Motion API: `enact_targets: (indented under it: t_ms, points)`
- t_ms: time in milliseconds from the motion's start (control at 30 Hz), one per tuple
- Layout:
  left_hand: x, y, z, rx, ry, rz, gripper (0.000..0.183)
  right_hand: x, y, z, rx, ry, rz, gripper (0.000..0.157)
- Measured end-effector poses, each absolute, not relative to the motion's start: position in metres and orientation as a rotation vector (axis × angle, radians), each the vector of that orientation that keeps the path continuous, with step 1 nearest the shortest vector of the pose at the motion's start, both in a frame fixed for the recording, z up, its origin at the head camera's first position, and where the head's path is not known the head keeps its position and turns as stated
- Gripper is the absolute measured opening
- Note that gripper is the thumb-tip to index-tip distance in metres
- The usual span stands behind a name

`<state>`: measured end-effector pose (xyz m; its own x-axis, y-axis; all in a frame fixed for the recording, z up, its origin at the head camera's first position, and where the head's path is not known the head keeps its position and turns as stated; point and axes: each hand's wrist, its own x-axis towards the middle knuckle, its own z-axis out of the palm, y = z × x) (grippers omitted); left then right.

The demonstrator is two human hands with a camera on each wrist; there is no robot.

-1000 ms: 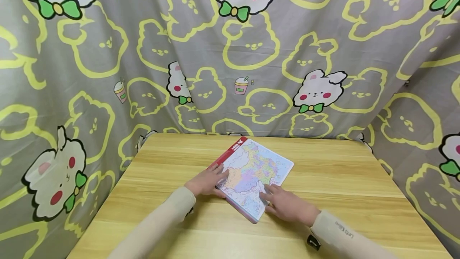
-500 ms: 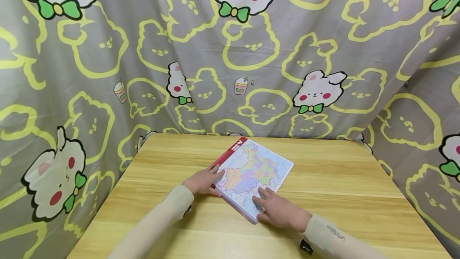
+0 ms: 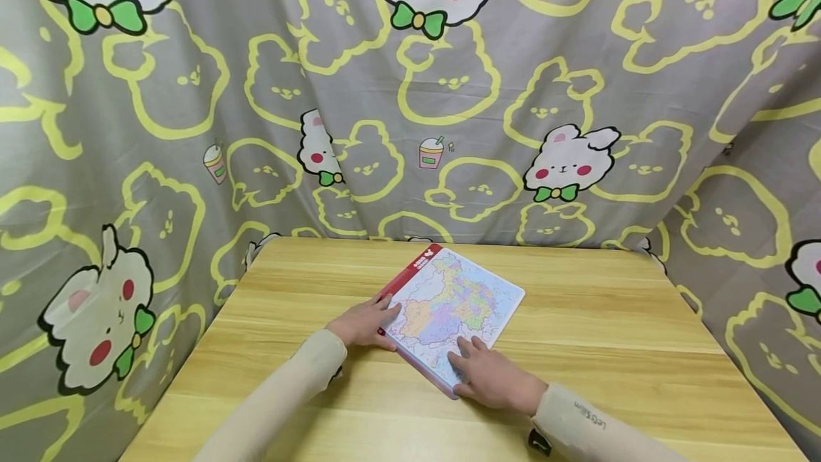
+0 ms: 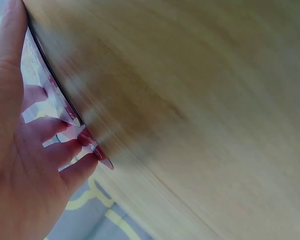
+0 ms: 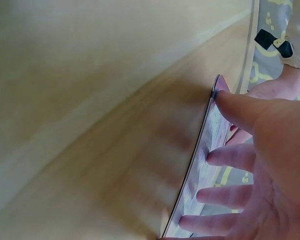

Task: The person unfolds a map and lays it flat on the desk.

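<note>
A thin map board with rounded corners lies slantwise on the wooden table, a coloured map on its face and a red strip along its left edge. At the left corner my left hand rests with its fingers on the board and its thumb near the front edge. In the left wrist view, that hand's fingertips touch the red strip. My right hand lies over the near right part, fingers spread. The right wrist view shows its fingertips on or just above the printed face; contact is hard to tell.
The wooden table extends around the board on all sides. Behind and beside it hangs a grey curtain with cartoon rabbits and yellow outlines. Beige sleeves cover both forearms, with a black strap piece at the right wrist.
My right hand has slid left and nearer along the board towards its near corner. The left hand has shifted slightly left. The board stays almost in place.
</note>
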<state>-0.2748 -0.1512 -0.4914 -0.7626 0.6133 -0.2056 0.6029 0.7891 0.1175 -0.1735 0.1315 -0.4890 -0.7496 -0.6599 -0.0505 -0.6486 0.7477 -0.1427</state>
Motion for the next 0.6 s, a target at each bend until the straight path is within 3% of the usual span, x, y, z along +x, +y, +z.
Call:
enact_targets:
  t_ms: [600]
  points:
    - [-0.2749, -0.1487, -0.4903, 0.924, 2.745, 0.036, 0.09, -0.1698, 0.1215, -0.4877, -1.059, 2.852, -0.126, 0.069]
